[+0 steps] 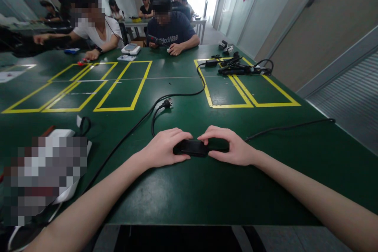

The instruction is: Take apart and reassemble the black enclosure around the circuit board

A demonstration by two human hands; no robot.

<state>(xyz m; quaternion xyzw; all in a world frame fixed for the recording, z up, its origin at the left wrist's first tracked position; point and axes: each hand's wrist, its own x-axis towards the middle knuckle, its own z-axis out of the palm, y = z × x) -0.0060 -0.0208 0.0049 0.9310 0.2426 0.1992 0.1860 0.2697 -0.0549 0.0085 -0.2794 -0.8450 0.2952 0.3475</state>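
Note:
A black power adapter [193, 148] lies on the green table near its front edge. My left hand [165, 147] is closed around the adapter's left end, thumb along the near side. At the opposite end, my right hand [230, 145] curls with its fingertips on the adapter's right end; a gap shows inside the curl. A black cord with a plug [167, 103] runs out from behind my left hand, its pins pointing up and right. From behind my right hand a black cable [289, 127] stretches toward the table's right edge. Where the cords join the adapter is hidden.
Yellow tape rectangles [232, 106] mark the table. A long black cord [177, 95] runs to a heap of black cables [236, 67] at the far right. A blurred white object [63, 134] lies at left. Two people sit across the table, one handling a small white item.

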